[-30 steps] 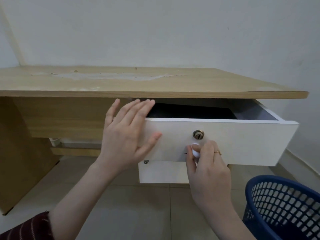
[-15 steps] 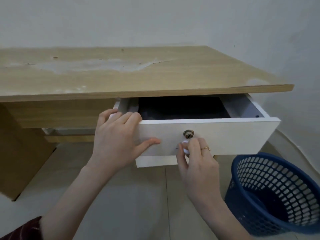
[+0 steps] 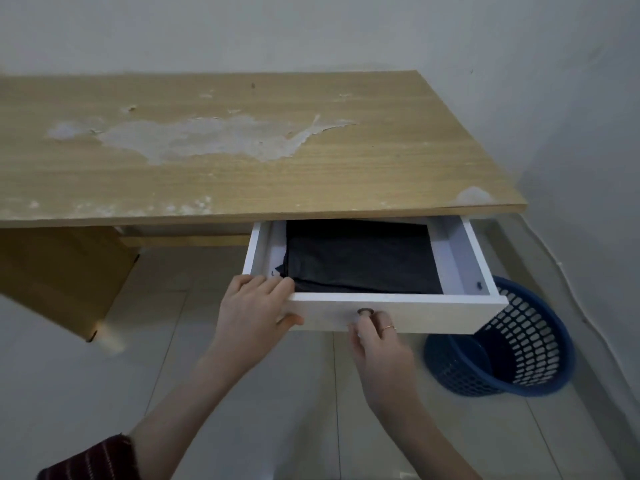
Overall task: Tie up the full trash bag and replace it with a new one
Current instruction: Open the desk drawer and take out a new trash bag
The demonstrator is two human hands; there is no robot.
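A white drawer (image 3: 478,252) stands pulled out from under the wooden desk (image 3: 242,161). Inside it lies a flat stack of folded black trash bags (image 3: 360,258). My left hand (image 3: 254,313) grips the drawer's front edge at its left corner, fingers curled over the top and thumb on the front panel. My right hand (image 3: 375,336) pinches the small white knob below the round lock (image 3: 364,311) on the drawer front. A blue plastic mesh trash basket (image 3: 519,344) stands on the floor at the right, partly under the drawer, with no bag visible in it.
The desk top has a large patch of peeled veneer (image 3: 207,140). A white wall runs behind and to the right. The floor (image 3: 104,393) is pale tile. The desk's wooden side panel (image 3: 62,271) stands at the left.
The drawer has slid further out, showing the black bags inside. My left hand went from flat on the front panel to gripping the top edge. The view has risen above the desk.
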